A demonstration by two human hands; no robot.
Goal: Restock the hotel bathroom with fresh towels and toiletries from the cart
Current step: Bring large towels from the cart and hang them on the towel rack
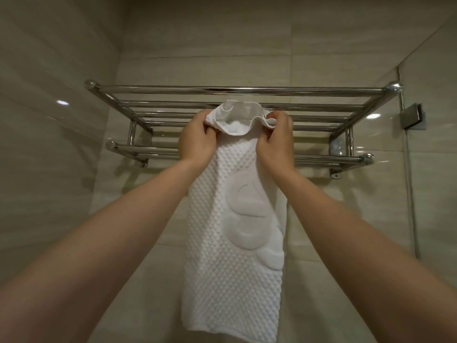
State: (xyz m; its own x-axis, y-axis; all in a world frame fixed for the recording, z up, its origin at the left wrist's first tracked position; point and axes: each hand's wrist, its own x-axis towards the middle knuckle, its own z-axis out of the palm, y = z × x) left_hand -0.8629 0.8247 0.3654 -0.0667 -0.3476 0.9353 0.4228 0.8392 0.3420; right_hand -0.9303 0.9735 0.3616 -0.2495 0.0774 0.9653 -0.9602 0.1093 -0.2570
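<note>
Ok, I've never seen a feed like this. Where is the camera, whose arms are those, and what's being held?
No machine here: a person wears one wide-angle camera on the head, so this single picture looks out along their own bare arms. The left hand and right hand each pinch the bunched top edge of a white quilted towel, which hangs down between the arms. Behind it, on the tiled wall, is a chrome towel rack: a shelf of bars above, a lower rail beneath.
</note>
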